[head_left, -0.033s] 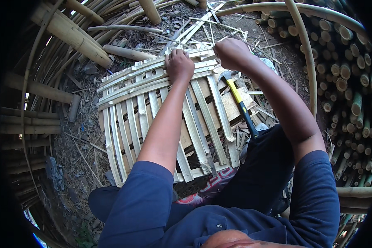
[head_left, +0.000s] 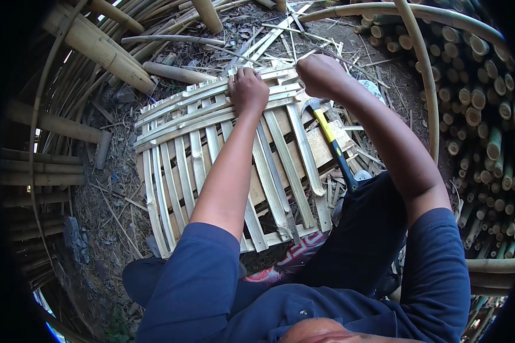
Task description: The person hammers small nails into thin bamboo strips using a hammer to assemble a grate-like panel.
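A person in a dark blue long-sleeved shirt bends over a half-woven bamboo mat point(head_left: 223, 154) lying flat on littered ground. The left hand point(head_left: 248, 90) presses knuckles-up on the mat's far edge, fingers curled onto the crosswise bamboo strips point(head_left: 212, 108). The right hand point(head_left: 320, 74) is closed in a fist at the mat's far right corner, gripping the end of a strip; what lies inside the fist cannot be told. A hammer point(head_left: 332, 143) with a yellow and black handle rests on the mat's right side, just beside the right forearm, untouched. A large curved bamboo hoop point(head_left: 423, 74) arcs around stacked bamboo poles point(head_left: 486, 108), cut ends facing up, at right. Thicker bamboo poles point(head_left: 97, 46) lie at upper left.
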`<action>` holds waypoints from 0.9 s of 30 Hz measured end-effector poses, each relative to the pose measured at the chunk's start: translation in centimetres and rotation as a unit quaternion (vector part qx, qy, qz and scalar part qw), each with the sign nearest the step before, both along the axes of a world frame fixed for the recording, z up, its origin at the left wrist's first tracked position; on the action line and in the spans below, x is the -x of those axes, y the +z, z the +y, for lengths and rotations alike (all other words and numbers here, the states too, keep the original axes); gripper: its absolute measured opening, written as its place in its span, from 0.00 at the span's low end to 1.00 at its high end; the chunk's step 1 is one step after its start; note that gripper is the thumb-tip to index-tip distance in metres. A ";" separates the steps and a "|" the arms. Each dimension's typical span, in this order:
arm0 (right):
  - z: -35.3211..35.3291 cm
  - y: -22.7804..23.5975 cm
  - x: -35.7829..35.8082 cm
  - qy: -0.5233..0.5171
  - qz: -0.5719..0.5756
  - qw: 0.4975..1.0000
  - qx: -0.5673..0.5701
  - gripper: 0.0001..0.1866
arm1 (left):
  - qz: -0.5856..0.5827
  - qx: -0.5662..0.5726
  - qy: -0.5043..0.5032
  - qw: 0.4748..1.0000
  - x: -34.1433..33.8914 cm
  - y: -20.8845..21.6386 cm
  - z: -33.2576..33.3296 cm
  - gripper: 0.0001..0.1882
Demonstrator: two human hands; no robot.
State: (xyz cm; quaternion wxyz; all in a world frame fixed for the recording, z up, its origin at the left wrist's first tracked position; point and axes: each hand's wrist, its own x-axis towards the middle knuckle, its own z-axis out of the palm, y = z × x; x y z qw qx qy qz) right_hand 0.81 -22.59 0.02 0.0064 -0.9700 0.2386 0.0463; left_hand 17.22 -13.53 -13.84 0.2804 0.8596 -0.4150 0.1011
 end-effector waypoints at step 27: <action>0.6 -1.7 -0.5 0.048 0.065 0.997 -0.010 0.11 | -0.002 0.007 0.000 1.000 -0.3 -0.4 -0.3 0.11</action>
